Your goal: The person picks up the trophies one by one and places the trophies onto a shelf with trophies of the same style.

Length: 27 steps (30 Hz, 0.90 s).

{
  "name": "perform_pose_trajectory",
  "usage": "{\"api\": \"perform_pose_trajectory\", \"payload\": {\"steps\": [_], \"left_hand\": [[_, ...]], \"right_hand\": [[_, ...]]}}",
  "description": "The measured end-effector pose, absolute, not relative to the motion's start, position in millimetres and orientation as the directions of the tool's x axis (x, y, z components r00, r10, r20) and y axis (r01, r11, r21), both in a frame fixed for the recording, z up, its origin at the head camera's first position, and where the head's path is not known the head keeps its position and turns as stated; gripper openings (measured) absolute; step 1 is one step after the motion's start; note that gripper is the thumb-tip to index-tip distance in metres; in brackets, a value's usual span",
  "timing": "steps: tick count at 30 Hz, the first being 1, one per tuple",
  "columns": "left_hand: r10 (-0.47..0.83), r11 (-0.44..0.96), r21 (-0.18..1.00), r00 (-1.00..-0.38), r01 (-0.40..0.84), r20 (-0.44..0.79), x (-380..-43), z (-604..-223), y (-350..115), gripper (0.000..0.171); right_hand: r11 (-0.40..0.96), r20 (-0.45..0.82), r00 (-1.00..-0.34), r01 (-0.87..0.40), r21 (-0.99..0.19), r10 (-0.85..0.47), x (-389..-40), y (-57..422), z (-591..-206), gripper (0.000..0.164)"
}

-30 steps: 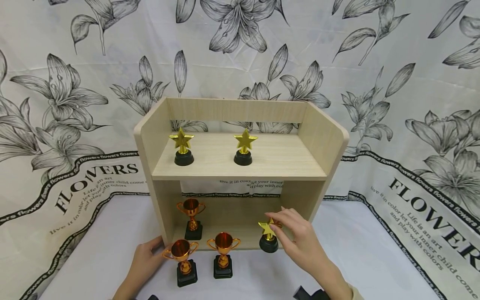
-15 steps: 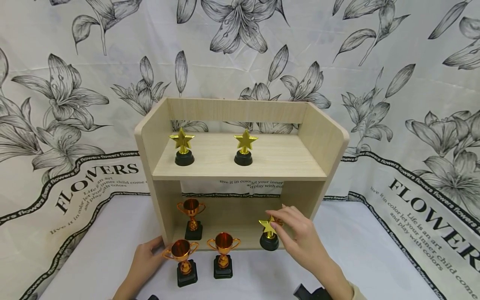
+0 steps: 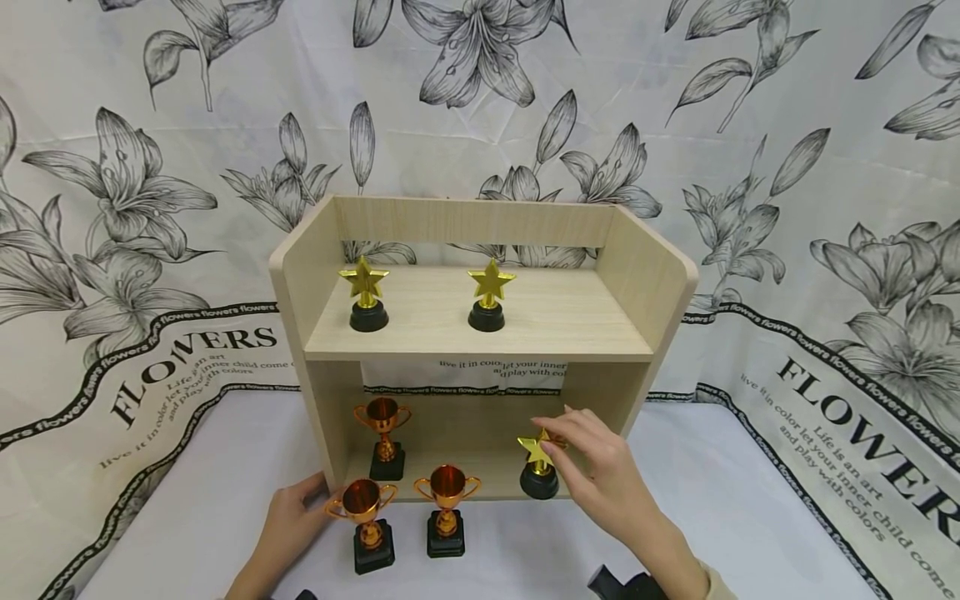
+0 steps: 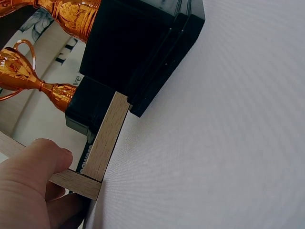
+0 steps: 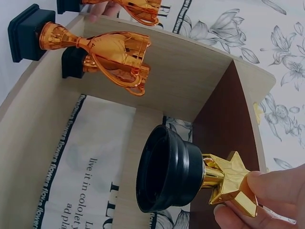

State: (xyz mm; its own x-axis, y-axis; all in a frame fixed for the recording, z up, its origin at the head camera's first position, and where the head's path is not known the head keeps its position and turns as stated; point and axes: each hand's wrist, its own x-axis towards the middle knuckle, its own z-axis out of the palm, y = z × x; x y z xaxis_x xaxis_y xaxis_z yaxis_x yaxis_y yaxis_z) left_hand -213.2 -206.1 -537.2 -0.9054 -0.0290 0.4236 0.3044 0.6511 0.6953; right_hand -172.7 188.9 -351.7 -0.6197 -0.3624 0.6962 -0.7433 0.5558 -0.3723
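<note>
My right hand (image 3: 600,471) pinches a gold star trophy (image 3: 537,467) by its star, at the right front of the wooden shelf's (image 3: 480,357) lower level. In the right wrist view the trophy's black round base (image 5: 169,169) is tilted, its hollow underside showing, with thumb and fingers at the star (image 5: 233,183). My left hand (image 3: 292,517) grips the lower front edge of the shelf's left side panel (image 4: 76,183), thumb on one face and fingers on the other. Beside it on the table stands a copper-coloured trophy cup (image 3: 363,504); another trophy cup (image 3: 447,492) is to its right.
A third trophy cup (image 3: 384,421) stands inside the lower level at left. Two gold star trophies, one left (image 3: 366,296) and one mid-shelf (image 3: 489,296), stand on the upper level. Floral cloth (image 3: 787,208) hangs behind; the table (image 3: 525,558) has a white cover.
My right hand and the star trophy have moved slightly upward in the head view, toward the shelf. The left hand and the other trophies stay where they were.
</note>
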Motion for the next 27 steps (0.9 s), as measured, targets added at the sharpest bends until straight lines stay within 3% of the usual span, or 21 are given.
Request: {"api": "perform_pose_trajectory", "payload": {"steps": [27], "left_hand": [[-0.037, 0.658, 0.688, -0.9, 0.305, 0.434, -212.9, -535.2, -204.7, 0.041]], "right_hand": [[0.531, 0.749, -0.546, -0.789, -0.309, -0.376, -176.3, 189.8, -341.6, 0.031]]}}
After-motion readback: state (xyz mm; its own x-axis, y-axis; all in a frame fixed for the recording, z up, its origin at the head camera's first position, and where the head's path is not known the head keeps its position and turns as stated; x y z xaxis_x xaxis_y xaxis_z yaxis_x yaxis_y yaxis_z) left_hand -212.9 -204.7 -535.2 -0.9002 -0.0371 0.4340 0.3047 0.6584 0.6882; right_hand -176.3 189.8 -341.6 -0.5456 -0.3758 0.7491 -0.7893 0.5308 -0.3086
